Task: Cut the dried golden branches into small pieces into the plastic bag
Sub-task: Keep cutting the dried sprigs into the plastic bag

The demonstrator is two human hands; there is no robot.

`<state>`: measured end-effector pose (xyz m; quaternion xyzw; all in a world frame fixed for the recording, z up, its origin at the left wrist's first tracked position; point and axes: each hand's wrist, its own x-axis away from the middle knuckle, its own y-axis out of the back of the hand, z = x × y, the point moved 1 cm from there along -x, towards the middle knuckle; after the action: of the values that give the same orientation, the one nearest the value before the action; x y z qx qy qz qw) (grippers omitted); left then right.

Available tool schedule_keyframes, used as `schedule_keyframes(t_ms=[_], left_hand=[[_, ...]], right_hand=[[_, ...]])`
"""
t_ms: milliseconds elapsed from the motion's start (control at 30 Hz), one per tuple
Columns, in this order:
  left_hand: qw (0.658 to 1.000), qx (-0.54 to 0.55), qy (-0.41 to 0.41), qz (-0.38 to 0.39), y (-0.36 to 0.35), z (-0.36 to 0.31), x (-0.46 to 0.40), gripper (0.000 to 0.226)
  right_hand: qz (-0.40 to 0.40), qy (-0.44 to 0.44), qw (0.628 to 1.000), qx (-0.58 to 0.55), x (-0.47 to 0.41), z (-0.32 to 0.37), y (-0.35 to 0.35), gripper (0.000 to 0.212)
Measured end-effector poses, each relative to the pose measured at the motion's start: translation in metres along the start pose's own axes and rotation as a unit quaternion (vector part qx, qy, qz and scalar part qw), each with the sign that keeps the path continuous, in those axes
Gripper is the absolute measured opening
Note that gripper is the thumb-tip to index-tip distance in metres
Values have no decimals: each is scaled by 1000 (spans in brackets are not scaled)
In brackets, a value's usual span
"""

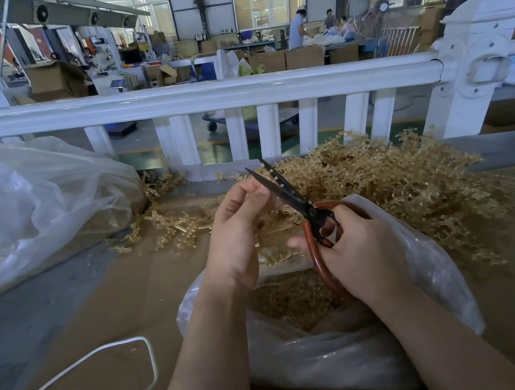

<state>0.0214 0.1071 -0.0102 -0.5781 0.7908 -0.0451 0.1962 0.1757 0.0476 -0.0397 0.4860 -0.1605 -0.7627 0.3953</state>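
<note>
A big heap of dried golden branches lies on the brown table beyond my hands. My right hand grips scissors with red handles and black blades; the blades are slightly apart and point up and away. My left hand pinches a golden sprig just left of the blades, above the open clear plastic bag. Cut golden pieces fill the bottom of that bag.
A large clear bag with golden material lies at the left. A white cord loops over the table near the front left. A white railing borders the table's far edge. Loose sprigs are scattered between the two bags.
</note>
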Motion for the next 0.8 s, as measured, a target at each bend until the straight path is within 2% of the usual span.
schedule_keyframes(t_ms=[100, 333, 467, 667, 800], left_hand=[[1000, 16, -14, -17, 0, -1, 0, 11], [1000, 10, -24, -18, -2, -3, -1, 19], [1000, -8, -27, 10, -4, -2, 0, 23], [999, -18, -10, 33, -5, 0, 0, 18], [999, -13, -5, 43, -4, 0, 0, 19]], right_hand=[[6, 1, 1000, -2, 0, 0, 0, 69], [2, 8, 1000, 5, 0, 2, 1, 63], [2, 6, 1000, 10, 0, 1, 1, 70], [-2, 8, 1000, 19, 0, 0, 0, 61], [-5, 10, 1000, 11, 0, -2, -1, 63]])
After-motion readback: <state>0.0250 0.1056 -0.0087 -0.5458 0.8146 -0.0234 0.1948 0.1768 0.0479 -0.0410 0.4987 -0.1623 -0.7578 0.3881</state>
